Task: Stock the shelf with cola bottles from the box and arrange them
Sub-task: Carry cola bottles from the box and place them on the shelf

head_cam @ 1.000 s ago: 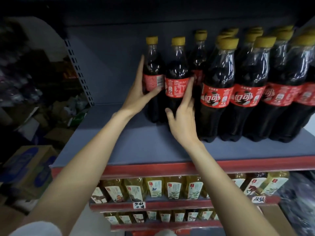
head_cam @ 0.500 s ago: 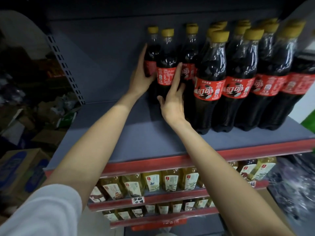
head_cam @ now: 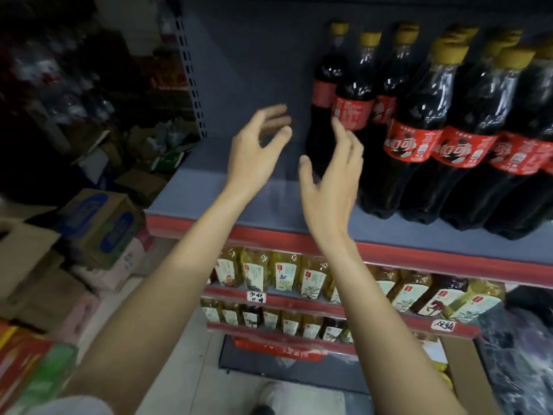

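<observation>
Now both hands, left hand (head_cam: 254,151) and right hand (head_cam: 332,187), spread beside shelved cola bottles (head_cam: 419,130)

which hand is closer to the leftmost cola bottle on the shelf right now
Right. The right hand is raised just in front of the leftmost cola bottle, fingertips near its label. The left hand hangs open farther left, over bare shelf.

Bare shelf (head_cam: 239,187) left side; cola bottles (head_cam: 419,130) packed tight on right.
</observation>
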`<state>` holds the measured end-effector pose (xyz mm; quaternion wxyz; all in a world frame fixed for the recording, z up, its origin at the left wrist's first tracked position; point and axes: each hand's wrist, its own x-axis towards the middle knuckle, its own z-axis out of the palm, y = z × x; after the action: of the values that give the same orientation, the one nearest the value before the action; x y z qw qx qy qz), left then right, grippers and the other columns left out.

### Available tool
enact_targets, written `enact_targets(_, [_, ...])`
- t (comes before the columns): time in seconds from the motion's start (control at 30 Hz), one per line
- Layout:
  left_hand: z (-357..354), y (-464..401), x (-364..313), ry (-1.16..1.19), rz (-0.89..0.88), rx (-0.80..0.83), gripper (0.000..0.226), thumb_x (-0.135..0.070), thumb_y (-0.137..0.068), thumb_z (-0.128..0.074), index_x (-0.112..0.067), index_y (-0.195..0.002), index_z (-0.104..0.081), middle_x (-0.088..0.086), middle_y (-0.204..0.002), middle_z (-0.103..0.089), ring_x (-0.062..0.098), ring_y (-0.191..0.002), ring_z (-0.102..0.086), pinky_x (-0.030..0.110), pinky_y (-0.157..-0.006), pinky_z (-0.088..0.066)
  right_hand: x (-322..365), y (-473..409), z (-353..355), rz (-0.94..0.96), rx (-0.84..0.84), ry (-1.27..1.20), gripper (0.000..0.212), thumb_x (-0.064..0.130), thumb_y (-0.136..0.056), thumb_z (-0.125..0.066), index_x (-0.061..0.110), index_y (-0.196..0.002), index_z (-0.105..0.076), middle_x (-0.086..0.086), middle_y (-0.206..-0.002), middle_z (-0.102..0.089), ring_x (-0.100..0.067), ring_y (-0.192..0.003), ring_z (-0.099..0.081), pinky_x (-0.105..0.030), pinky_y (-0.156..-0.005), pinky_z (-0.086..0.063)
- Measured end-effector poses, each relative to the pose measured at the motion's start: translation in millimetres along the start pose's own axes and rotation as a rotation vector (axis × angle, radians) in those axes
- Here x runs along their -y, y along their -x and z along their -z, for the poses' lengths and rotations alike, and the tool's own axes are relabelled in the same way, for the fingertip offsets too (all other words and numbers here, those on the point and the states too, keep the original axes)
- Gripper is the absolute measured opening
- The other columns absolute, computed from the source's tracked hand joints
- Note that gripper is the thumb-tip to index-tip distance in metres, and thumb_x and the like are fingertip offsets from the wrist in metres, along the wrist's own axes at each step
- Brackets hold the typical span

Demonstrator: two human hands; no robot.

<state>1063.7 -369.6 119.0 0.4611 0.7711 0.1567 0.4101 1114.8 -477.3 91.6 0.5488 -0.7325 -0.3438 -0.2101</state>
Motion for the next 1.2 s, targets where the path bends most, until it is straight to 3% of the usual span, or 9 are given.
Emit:
enact_targets(0.13, [46, 78, -12, 0.021, -0.089, -0.294, 0.016, -0.012, -0.097, -0.050, -0.013, -0.108, -0.061, -0.010, -0.097, -0.067, 0.004, -0.097, -0.064, 0.020, -0.089, -0.045, 32, 41, -7, 0.216, -0.124, -0.218, 0.021, 0.011, -0.092, -0.060, -0.002, -0.108, -0.060, -0.014, -0.105, -0.062, -0.025, -0.100, -0.058, -0.035, -0.088, -0.048])
enact_targets(0.23, [86, 131, -2, -0.092, -0.123, -0.427, 0.015, -0.016, -0.096, -0.047, -0.018, -0.103, -0.060, -0.006, -0.094, -0.066, 0.001, -0.091, -0.064, 0.019, -0.083, -0.045, 56, 81, -26, 0.319, -0.029, -0.375, 0.012, 0.008, -0.091, -0.059, -0.002, -0.098, -0.060, -0.015, -0.092, -0.064, -0.020, -0.089, -0.058, -0.030, -0.080, -0.048])
enact_targets(0.43, [192, 228, 47, -0.386, 0.142, -0.487, 0.021, -0.024, -0.093, -0.049, -0.016, -0.104, -0.064, -0.009, -0.092, -0.068, 0.011, -0.088, -0.066, 0.031, -0.076, -0.053, 80, 174, -91, 0.324, 0.607, -0.482, 0.019, 0.015, -0.092, -0.057, 0.004, -0.107, -0.063, -0.006, -0.096, -0.065, -0.012, -0.089, -0.057, -0.014, -0.082, -0.042])
enact_targets(0.57, [267, 300, 93, -0.660, 0.502, -0.413, 0.033, -0.040, -0.085, -0.045, -0.027, -0.110, -0.064, -0.017, -0.095, -0.069, 0.010, -0.086, -0.065, 0.039, -0.075, -0.054, 89, 238, -160, 0.267, 1.015, -0.378, 0.031, 0.033, -0.094, -0.050, 0.017, -0.118, -0.059, 0.001, -0.107, -0.066, -0.011, -0.093, -0.060, -0.021, -0.081, -0.048])
enact_targets(0.77, [387, 372, 151, -0.814, 0.813, -0.443, 0.039, -0.044, -0.085, -0.046, -0.028, -0.117, -0.062, -0.018, -0.108, -0.067, 0.012, -0.104, -0.061, 0.025, -0.081, -0.045, 129, 319, -279, 0.281, 1.402, -0.214, 0.042, 0.023, -0.093, -0.059, 0.016, -0.133, -0.053, -0.002, -0.129, -0.060, -0.020, -0.117, -0.055, -0.025, -0.095, -0.040])
enact_targets(0.83, [435, 384, 174, -0.783, 0.885, -0.476, 0.039, -0.042, -0.085, -0.047, -0.027, -0.117, -0.062, -0.014, -0.111, -0.068, 0.014, -0.104, -0.062, 0.031, -0.086, -0.049, 151, 333, -323, 0.281, 1.493, -0.167, 0.044, 0.020, -0.093, -0.061, 0.017, -0.135, -0.051, -0.002, -0.134, -0.057, -0.021, -0.122, -0.050, -0.022, -0.096, -0.036])
enact_targets(0.93, [509, 382, 208, -0.715, 0.952, -0.533, 0.044, -0.048, -0.083, -0.047, -0.024, -0.114, -0.064, -0.008, -0.110, -0.069, 0.016, -0.102, -0.064, 0.038, -0.086, -0.052, 188, 345, -392, 0.282, 1.535, -0.123, 0.045, 0.021, -0.094, -0.059, 0.016, -0.137, -0.049, -0.004, -0.137, -0.053, -0.023, -0.125, -0.047, -0.025, -0.097, -0.036])
enact_targets(1.07, [599, 354, 266, -0.583, 0.986, -0.592, 0.023, -0.018, -0.091, -0.061, -0.015, -0.113, -0.065, -0.002, -0.108, -0.070, 0.020, -0.098, -0.066, 0.029, -0.082, -0.051, 230, 350, -480, 0.230, 1.518, -0.080, 0.045, 0.020, -0.095, -0.058, 0.013, -0.138, -0.049, -0.008, -0.137, -0.054, -0.026, -0.125, -0.048, -0.033, -0.100, -0.039])
enact_targets(1.2, [670, 299, 326, -0.513, 0.954, -0.636, 0.026, -0.020, -0.091, -0.062, -0.015, -0.116, -0.063, -0.006, -0.105, -0.067, 0.010, -0.097, -0.064, 0.025, -0.081, -0.048, 263, 348, -573, 0.172, 1.448, -0.125, 0.039, 0.013, -0.092, -0.059, 0.009, -0.131, -0.054, -0.010, -0.128, -0.060, -0.027, -0.118, -0.054, -0.030, -0.092, -0.042])
